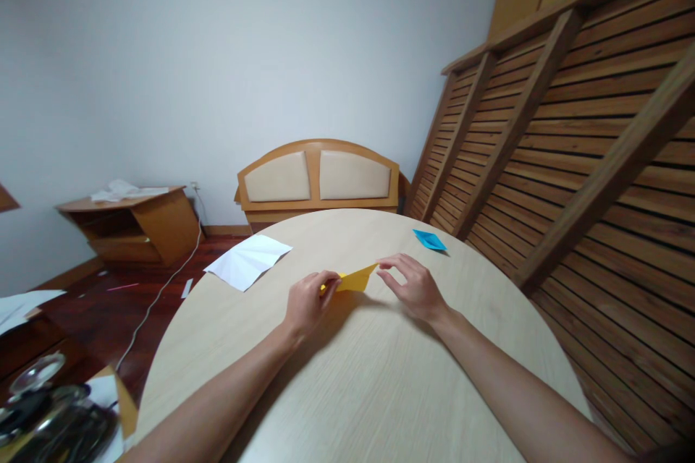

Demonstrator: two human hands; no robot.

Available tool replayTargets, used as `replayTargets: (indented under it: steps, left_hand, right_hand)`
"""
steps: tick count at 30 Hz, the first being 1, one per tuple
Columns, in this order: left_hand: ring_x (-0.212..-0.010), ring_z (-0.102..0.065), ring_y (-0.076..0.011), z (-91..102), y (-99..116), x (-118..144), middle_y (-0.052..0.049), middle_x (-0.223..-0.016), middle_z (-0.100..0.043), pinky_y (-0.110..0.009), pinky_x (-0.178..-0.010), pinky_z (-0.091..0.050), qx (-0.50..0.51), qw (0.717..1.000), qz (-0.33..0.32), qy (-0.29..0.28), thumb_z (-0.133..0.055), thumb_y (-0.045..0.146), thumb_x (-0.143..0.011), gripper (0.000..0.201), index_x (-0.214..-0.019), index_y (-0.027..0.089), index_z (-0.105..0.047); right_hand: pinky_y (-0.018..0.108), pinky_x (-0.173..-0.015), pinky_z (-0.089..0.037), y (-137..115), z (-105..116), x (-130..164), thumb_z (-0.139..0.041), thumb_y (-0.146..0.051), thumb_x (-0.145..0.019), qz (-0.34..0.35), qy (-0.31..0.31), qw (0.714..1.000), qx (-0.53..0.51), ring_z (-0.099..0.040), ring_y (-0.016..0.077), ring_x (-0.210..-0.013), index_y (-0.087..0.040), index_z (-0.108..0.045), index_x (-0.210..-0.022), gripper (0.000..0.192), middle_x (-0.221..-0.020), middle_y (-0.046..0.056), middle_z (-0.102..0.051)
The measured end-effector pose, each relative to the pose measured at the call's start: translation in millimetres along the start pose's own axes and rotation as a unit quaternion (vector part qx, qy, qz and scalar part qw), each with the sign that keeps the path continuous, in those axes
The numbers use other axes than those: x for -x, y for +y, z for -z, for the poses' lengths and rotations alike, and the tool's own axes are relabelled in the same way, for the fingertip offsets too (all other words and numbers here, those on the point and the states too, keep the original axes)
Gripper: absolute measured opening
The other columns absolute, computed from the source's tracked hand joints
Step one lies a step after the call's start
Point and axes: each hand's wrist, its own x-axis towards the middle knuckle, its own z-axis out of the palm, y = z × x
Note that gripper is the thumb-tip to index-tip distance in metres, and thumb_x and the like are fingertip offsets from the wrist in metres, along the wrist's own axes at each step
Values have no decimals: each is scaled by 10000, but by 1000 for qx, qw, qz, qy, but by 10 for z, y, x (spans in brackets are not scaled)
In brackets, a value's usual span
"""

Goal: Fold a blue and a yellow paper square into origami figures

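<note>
A folded piece of yellow paper (pixel 357 280) is held just above the round table (pixel 380 383), between my two hands. My left hand (pixel 311 304) pinches its left end between thumb and fingers. At the paper's upper right corner, the thumb and fingertips of my right hand (pixel 415 288) close on the tip. Beyond my right hand lies a folded blue paper shape (pixel 430 240). A creased white sheet of paper (pixel 248 261) rests at the table's far left edge.
A wooden headboard (pixel 320 173) stands behind the table, and a slatted wooden panel (pixel 565 130) leans along the right. On the left are a low cabinet (pixel 135 228) with white papers on top, a cable (pixel 163 289) on the floor, and dark clutter (pixel 59 412).
</note>
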Motion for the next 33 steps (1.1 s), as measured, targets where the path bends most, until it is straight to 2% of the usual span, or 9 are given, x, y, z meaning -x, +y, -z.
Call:
replayTargets:
  steps: [4,7,11,14,17,20,26,30,33]
  left_hand:
    - [-641,-640,-146,36,61,-21,-26,-783,-726,-238,-573,-472,92,995,37,19,-551,344,-943,201,-894,201,-684]
    - [-635,-638,-141,57,101,-30,-28,-765,-720,-228,-544,-442,159,986,48,13,-561,374,-934,232,-873,185,-681]
    - [-641,-644,-145,38,125,-37,-40,-759,-712,-220,-521,-425,209,975,72,1,-567,441,-915,287,-855,173,-651]
    - [-673,-660,-154,-6,105,-42,-33,-770,-688,-206,-509,-414,236,966,109,12,-593,497,-883,318,-871,179,-584]
    - [-669,-650,-150,-43,69,-47,-11,-743,-656,-200,-518,-411,247,959,139,31,-616,523,-854,345,-841,191,-524]
    - [-640,-620,-139,-50,52,-54,-10,-720,-656,-214,-546,-433,253,957,136,28,-614,499,-858,320,-838,184,-563]
    - [-648,-611,-142,-40,55,-59,-57,-806,-723,-234,-574,-463,247,961,125,12,-622,431,-861,288,-862,156,-705]
    - [-567,-577,-130,-40,54,-43,-59,-779,-719,-224,-492,-441,278,947,159,-9,-628,461,-850,335,-904,145,-722]
    - [-557,-561,-121,-32,82,-26,-53,-799,-726,-222,-494,-440,257,956,138,-19,-642,437,-849,301,-913,156,-728]
  right_hand:
    - [457,-955,-506,-36,-83,52,-686,-386,-873,-38,-36,998,-37,-631,253,-1069,-234,-504,-1351,533,-1190,105,-659]
    - [491,-1042,-453,-64,-150,85,-736,-430,-825,-52,-81,993,-66,-571,272,-1208,-229,-437,-1413,689,-1326,131,-593]
    - [452,-991,-484,-103,-224,89,-715,-365,-852,-79,-115,984,-109,-618,250,-1113,-215,-563,-1277,476,-1219,107,-654]
    - [413,-930,-510,-101,-250,78,-679,-297,-875,-104,-101,980,-136,-656,230,-1008,-213,-619,-1170,312,-1084,75,-700]
    - [390,-919,-511,-87,-244,71,-640,-268,-896,-123,-84,974,-171,-678,208,-943,-223,-567,-1254,367,-960,36,-713]
    - [373,-892,-518,-96,-220,62,-623,-290,-908,-138,-69,970,-188,-680,202,-910,-230,-515,-1315,426,-890,17,-702]
    - [306,-749,-551,-130,-199,27,-565,-357,-936,-166,-27,959,-230,-669,177,-846,-240,-585,-1221,308,-944,37,-661]
    - [286,-695,-555,-129,-190,19,-576,-396,-922,-203,-37,942,-264,-664,149,-780,-244,-566,-1236,349,-1031,48,-638]
    - [284,-688,-558,-153,-203,21,-654,-399,-863,-235,-60,924,-295,-669,145,-762,-241,-515,-1283,470,-1062,55,-650]
